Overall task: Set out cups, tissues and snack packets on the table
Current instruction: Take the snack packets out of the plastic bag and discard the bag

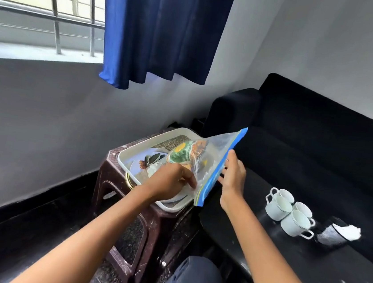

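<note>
- Done, as far as shows: four white cups [289,211] stand clustered together on the black table [250,246], and just beside them, on their right, a mesh holder with white tissues [339,232] is set down too.
- In hand: a clear zip bag with a blue seal strip [213,165], holding colourful snack packets [185,153], is tilted up above the white tray [155,139] on the brown stool [148,225], not yet over the table.
- The left hand [171,181] grips the bag at its lower edge, fingers curled onto the plastic.
- The right hand [233,172] lies against the blue strip with fingers fairly straight (steadying rather than gripping, it seems).
- Left to do, I judge: bring the snack packets across to the table. Plates [146,162] remain in the tray; what else lies under the bag is hidden.
</note>
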{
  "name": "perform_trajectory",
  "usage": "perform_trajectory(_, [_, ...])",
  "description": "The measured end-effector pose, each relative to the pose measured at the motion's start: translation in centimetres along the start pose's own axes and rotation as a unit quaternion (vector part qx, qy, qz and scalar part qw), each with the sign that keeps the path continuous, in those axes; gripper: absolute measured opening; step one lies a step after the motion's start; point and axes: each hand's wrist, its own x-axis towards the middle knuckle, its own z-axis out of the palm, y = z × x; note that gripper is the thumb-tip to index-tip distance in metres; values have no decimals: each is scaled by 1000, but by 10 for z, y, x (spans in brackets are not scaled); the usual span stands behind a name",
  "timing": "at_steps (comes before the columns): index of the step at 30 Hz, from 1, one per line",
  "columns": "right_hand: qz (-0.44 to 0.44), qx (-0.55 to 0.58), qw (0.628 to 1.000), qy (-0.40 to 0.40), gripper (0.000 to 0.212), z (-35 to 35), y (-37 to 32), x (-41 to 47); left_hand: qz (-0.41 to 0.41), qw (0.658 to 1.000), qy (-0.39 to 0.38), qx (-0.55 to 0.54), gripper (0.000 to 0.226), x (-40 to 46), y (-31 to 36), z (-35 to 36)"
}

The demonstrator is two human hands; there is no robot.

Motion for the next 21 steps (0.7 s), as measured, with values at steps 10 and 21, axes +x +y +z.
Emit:
perform_trajectory(10, [-36,-78,991,100,12,-23,12,-15,-56,993,-82,68,39,-6,28,-2])
perform_trajectory(21, [-162,-158,973,33,11,-28,42,-67,14,992,117,-54,19,-8,70,24])
